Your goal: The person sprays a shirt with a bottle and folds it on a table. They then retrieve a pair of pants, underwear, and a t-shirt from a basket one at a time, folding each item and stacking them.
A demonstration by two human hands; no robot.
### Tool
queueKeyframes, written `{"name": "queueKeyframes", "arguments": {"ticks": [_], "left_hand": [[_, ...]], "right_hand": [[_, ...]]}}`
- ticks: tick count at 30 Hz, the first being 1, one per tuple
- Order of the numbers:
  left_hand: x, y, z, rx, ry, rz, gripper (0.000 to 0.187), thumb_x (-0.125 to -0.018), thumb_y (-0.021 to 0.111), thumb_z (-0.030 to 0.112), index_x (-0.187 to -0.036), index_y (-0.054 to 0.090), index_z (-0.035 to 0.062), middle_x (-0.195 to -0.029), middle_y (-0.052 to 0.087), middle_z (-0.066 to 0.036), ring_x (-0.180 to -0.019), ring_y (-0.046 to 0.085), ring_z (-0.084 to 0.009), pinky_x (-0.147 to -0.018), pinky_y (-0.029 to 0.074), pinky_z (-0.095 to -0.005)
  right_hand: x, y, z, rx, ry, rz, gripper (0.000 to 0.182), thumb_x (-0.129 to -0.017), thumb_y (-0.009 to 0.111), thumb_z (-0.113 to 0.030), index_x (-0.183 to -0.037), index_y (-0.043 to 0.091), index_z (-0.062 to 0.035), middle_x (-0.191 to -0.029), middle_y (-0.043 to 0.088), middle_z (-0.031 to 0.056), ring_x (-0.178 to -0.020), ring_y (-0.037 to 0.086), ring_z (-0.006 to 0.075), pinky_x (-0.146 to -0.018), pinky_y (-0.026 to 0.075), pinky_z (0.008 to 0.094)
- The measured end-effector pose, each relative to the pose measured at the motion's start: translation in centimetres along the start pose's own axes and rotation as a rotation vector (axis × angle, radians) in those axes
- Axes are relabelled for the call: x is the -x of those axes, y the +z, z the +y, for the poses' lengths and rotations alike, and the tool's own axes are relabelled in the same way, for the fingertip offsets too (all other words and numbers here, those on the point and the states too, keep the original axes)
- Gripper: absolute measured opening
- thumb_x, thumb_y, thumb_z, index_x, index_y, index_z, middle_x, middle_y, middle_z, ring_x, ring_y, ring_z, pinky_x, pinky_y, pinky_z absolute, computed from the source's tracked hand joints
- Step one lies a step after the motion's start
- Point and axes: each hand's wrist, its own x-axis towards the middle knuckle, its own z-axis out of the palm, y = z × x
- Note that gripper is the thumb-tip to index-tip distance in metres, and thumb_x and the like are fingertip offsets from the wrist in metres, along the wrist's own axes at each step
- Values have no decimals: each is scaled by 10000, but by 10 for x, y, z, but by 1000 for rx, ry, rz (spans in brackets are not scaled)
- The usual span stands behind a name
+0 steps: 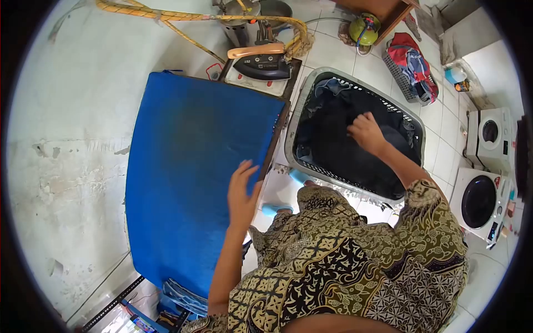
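Note:
My left hand (242, 194) is raised near the right edge of a blue padded ironing board (194, 177), fingers apart and nothing in them. My right hand (367, 133) is over a grey laundry basket (355, 180) filled with dark clothes (338, 130). Its fingers are curled in; whether they grip any of the dark cloth cannot be made out. A steam iron (261, 65) with a wooden handle rests on a stand at the board's far end.
A yellow hose (194, 18) runs from the iron along the wall. Beyond the basket are a green gas cylinder (365, 29) and a smaller basket (401, 80) with red and blue clothes. Two front-loading machines, including a lower washer (478, 202), stand at the right.

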Motion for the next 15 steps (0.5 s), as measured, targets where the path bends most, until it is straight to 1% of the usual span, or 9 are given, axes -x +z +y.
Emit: {"name": "queueKeyframes", "arguments": {"ticks": [3, 5, 8, 9, 10, 11, 12, 14, 15], "left_hand": [[-46, 33, 47, 215, 277, -167, 550, -687, 681, 119, -1188, 464, 60, -1257, 443, -125, -1204, 383, -284, -986, 302, -360], [-65, 41, 78, 236, 485, -303, 638, -669, 693, 153, -1242, 417, 100, -1278, 428, -114, -1218, 356, -300, -1021, 207, -459], [-76, 34, 74, 420, 401, -455, 650, -590, 751, 160, -1176, 481, 82, -1187, 497, -96, -1175, 396, -287, -1035, 213, -403], [-78, 14, 74, 91, 580, -319, 539, -566, 760, 163, -1053, 550, 66, -1047, 568, -90, -1096, 458, -299, -1007, 274, -395], [-77, -11, 75, 65, 452, -424, 470, -562, 763, 167, -976, 568, 61, -984, 583, -101, -1057, 483, -307, -982, 304, -406], [-75, -35, 74, 42, 313, -527, 403, -557, 766, 171, -898, 586, 56, -921, 598, -111, -1018, 509, -314, -958, 335, -418], [-64, -57, 69, -41, 445, -263, 334, -554, 764, 177, -802, 574, 59, -776, 584, -114, -879, 558, -295, -912, 369, -445], [-43, -98, 72, -251, 378, -184, 322, -543, 760, 164, -772, 558, 60, -725, 560, -90, -762, 565, -264, -899, 371, -462], [-26, -115, 81, -327, 359, -114, 308, -543, 750, 139, -762, 550, 56, -697, 546, -82, -720, 557, -251, -893, 377, -456]], "right_hand": [[-21, -37, -52, -259, -160, 57, 106, -648, 631, -146, -720, 560, -116, -656, 434, 25, -662, 455, 203, -654, 347, 341], [-42, -72, -85, -437, -225, 74, 153, -648, 660, -105, -780, 585, -90, -670, 464, 34, -654, 488, 209, -584, 375, 323], [-81, -147, -122, -751, -140, 119, 208, -646, 745, -128, -781, 598, -71, -680, 553, 34, -577, 550, 200, -483, 402, 287], [-90, -170, -124, -796, -133, 170, 197, -651, 745, -132, -766, 598, -69, -658, 555, 34, -543, 541, 204, -476, 398, 286], [-101, -193, -126, -850, -129, 218, 189, -655, 745, -136, -751, 597, -68, -636, 557, 34, -508, 532, 209, -469, 394, 286], [-108, -219, -124, -821, -54, 49, 175, -654, 744, -130, -716, 595, -63, -643, 574, 44, -488, 533, 215, -460, 392, 285], [-122, -230, -120, -775, -338, 38, 214, -664, 733, -131, -799, 581, -65, -638, 572, 50, -491, 536, 228, -450, 386, 299], [-133, -232, -112, -678, -306, -381, 295, -673, 713, -121, -909, 542, -71, -689, 587, 53, -565, 565, 258, -488, 409, 317], [-137, -223, -112, -655, -476, -394, 366, -665, 698, -113, -971, 500, -80, -756, 595, 60, -641, 575, 285, -538, 426, 338]]}}
